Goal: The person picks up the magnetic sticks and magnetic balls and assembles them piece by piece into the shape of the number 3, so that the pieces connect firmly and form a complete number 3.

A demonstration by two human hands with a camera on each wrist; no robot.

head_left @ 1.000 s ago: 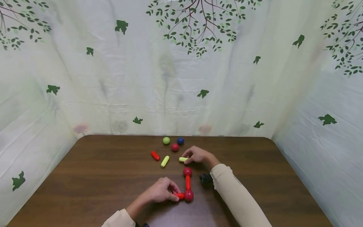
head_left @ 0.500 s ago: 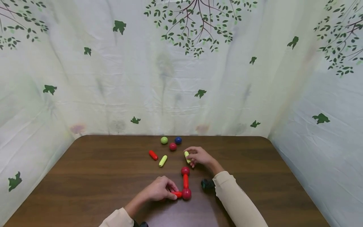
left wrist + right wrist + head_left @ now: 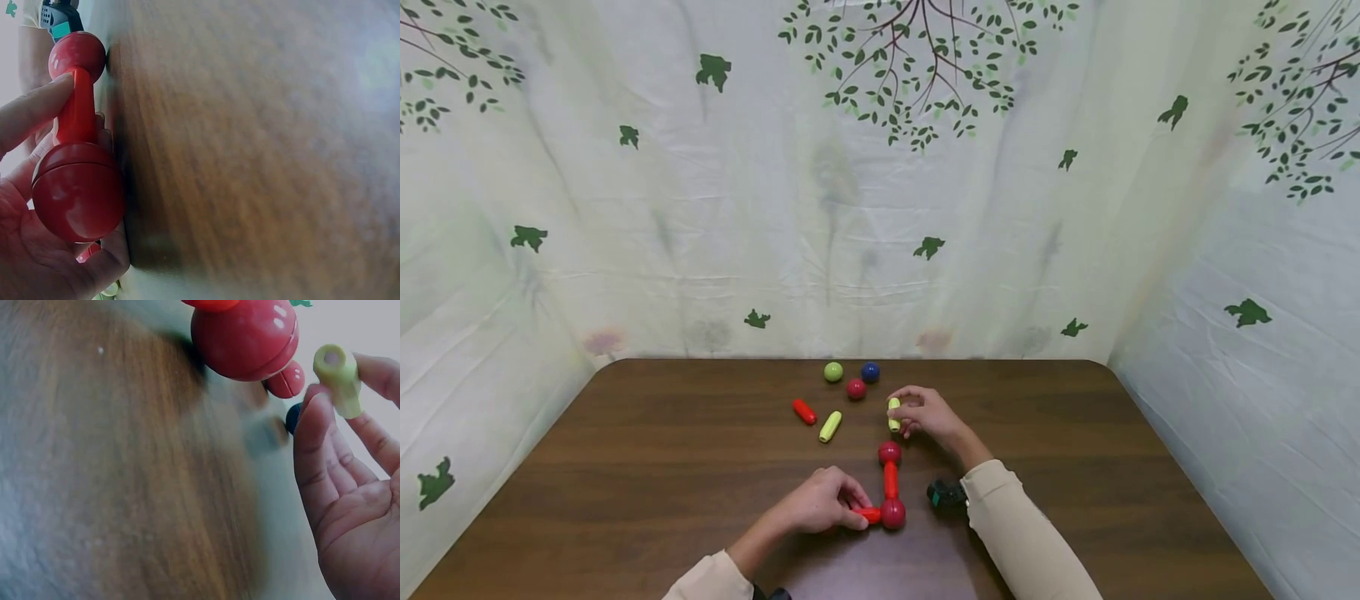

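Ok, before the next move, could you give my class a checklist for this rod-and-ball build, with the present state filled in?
1. Left hand steadying the build: ok, it pinches a red rod that meets the corner ball.
2. Right hand holding the yellow rod: ok, pinched by thumb and fingers.
3. Yellow rod touching the far ball: not ok, a gap shows.
4. Middle rod meeting the far and corner balls: ok.
5. Spares apart from both hands: ok for the green ball, blue ball, spare red ball, spare red rod and spare yellow rod.
6. Joints firm: cannot tell.
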